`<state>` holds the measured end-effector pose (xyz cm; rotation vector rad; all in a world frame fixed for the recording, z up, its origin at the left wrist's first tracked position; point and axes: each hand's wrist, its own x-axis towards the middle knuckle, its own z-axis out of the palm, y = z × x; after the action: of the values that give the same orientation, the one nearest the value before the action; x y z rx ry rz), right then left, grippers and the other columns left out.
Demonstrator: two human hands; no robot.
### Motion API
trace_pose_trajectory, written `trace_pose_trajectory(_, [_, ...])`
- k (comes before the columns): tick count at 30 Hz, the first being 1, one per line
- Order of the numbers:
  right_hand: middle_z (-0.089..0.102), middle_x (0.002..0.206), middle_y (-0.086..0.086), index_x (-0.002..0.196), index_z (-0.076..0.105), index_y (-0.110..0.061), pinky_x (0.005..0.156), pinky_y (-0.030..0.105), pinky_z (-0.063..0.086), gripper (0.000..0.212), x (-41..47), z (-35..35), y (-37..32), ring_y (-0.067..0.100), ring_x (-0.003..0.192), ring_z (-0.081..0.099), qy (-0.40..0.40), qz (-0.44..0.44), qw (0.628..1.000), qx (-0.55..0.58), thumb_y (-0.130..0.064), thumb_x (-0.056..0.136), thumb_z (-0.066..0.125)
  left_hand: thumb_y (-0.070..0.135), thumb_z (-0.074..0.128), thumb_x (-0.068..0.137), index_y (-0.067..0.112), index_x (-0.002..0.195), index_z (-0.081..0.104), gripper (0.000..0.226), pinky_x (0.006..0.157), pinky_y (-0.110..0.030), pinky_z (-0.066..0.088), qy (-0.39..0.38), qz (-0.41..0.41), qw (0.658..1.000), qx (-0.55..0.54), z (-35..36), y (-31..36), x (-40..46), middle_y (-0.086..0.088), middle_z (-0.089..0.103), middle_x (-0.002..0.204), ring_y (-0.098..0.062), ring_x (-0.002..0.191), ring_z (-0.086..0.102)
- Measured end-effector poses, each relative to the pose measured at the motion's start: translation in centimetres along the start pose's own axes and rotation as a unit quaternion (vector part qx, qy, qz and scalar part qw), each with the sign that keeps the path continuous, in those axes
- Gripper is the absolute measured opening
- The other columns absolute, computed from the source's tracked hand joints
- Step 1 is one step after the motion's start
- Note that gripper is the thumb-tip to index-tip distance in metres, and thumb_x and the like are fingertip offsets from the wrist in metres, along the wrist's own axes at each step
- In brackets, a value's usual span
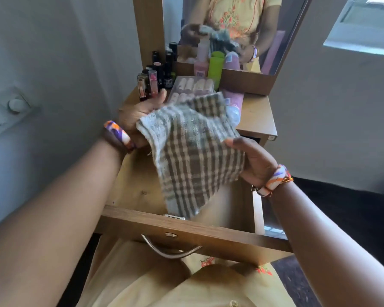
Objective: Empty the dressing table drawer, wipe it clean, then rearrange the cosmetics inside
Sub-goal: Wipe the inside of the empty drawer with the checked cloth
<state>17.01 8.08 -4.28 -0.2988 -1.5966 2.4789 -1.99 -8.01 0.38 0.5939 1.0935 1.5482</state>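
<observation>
A checked grey-and-cream cloth (193, 156) hangs spread between both hands above the pulled-out wooden drawer (140, 187). My left hand (140, 114) grips its upper left edge, and my right hand (253, 160) pinches its right edge. The drawer's visible floor is bare wood; the cloth hides its middle. On the dressing table top (257, 116) stand the cosmetics: dark lipsticks and small bottles (157, 76) at the left, a clear box of tubes (193, 87), a pink bottle (201, 63), a green bottle (215, 67) and a pink tube (233, 98).
A mirror (231, 25) rises behind the table top and reflects the person and the cloth. The drawer front with a metal handle (171, 249) is close to my body. A wall with a switch panel (7, 111) is at the left, dark floor (341, 209) at the right.
</observation>
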Motion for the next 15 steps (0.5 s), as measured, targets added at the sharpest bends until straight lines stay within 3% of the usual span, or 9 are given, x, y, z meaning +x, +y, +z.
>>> trace_pose_trajectory(2, [0.074, 0.081, 0.009, 0.089, 0.071, -0.007, 0.073, 0.03, 0.059, 0.033, -0.2, 0.7, -0.7, 0.019, 0.072, 0.072, 0.0, 0.03, 0.997, 0.07, -0.025, 0.062, 0.077, 0.057, 0.048, 0.083, 0.003, 0.09, 0.07, 0.059, 0.059, -0.031, 0.06, 0.113, -0.048, 0.992, 0.006, -1.2, -2.2, 0.8, -0.012, 0.075, 0.077, -0.022, 0.071, 0.073])
trace_pose_trajectory(4, [0.074, 0.079, 0.011, 0.087, 0.069, -0.007, 0.074, 0.036, 0.058, 0.025, -0.2, 1.4, -1.0, 0.022, 0.073, 0.072, 0.013, 0.057, 0.993, 0.099, -0.028, 0.075, 0.065, 0.064, 0.027, 0.09, -0.003, 0.082, 0.07, 0.08, 0.052, -0.033, 0.059, 0.157, -0.088, 0.983, -0.023, -2.0, -4.2, 1.1, -0.017, 0.073, 0.072, -0.025, 0.064, 0.072])
trace_pose_trajectory(7, [0.071, 0.089, 0.014, 0.099, 0.064, -0.004, 0.083, 0.041, 0.055, 0.042, -0.1, 2.1, -1.2, 0.026, 0.084, 0.068, 0.021, 0.052, 0.991, 0.12, -0.038, 0.074, 0.063, 0.073, 0.014, 0.086, -0.007, 0.072, 0.074, 0.101, 0.054, -0.034, 0.058, 0.124, -0.132, 0.98, -0.088, -1.9, -6.1, 0.7, -0.024, 0.072, 0.078, -0.03, 0.068, 0.072])
trace_pose_trajectory(9, [0.073, 0.086, 0.012, 0.092, 0.07, -0.005, 0.078, 0.038, 0.058, 0.042, -0.1, 2.8, -1.7, 0.024, 0.082, 0.07, 0.028, 0.023, 0.988, 0.153, -0.041, 0.075, 0.055, 0.078, 0.011, 0.082, -0.001, 0.077, 0.077, 0.103, 0.067, -0.028, 0.055, 0.102, -0.136, 0.981, -0.087, -2.1, -6.4, 0.6, -0.02, 0.073, 0.082, -0.026, 0.072, 0.07])
trace_pose_trajectory(11, [0.074, 0.085, 0.011, 0.09, 0.072, -0.007, 0.077, 0.039, 0.059, 0.042, 0.1, 3.4, -2.3, 0.023, 0.08, 0.071, 0.048, -0.008, 0.982, 0.183, -0.041, 0.079, 0.05, 0.079, 0.012, 0.081, 0.007, 0.089, 0.076, 0.097, 0.076, -0.032, 0.053, 0.082, -0.114, 0.985, -0.105, -1.9, -6.1, 0.7, -0.015, 0.074, 0.09, -0.024, 0.08, 0.068])
trace_pose_trajectory(13, [0.071, 0.092, 0.011, 0.1, 0.066, -0.008, 0.085, 0.042, 0.054, 0.039, 0.7, 3.9, -2.6, 0.023, 0.086, 0.068, 0.08, -0.028, 0.977, 0.195, -0.04, 0.084, 0.049, 0.079, 0.013, 0.08, 0.008, 0.092, 0.073, 0.094, 0.071, -0.035, 0.059, 0.042, -0.097, 0.989, -0.104, -0.6, -5.9, 0.3, -0.017, 0.073, 0.09, -0.027, 0.078, 0.071])
trace_pose_trajectory(15, [0.069, 0.095, 0.012, 0.101, 0.063, -0.007, 0.091, 0.041, 0.05, 0.036, 1.3, 4.3, -2.7, 0.024, 0.09, 0.065, 0.113, -0.03, 0.972, 0.205, -0.036, 0.09, 0.045, 0.083, 0.009, 0.076, 0.01, 0.08, 0.077, 0.1, 0.069, -0.033, 0.059, -0.003, -0.094, 0.994, -0.063, 0.8, -5.5, -0.2, -0.012, 0.074, 0.08, -0.023, 0.071, 0.072])
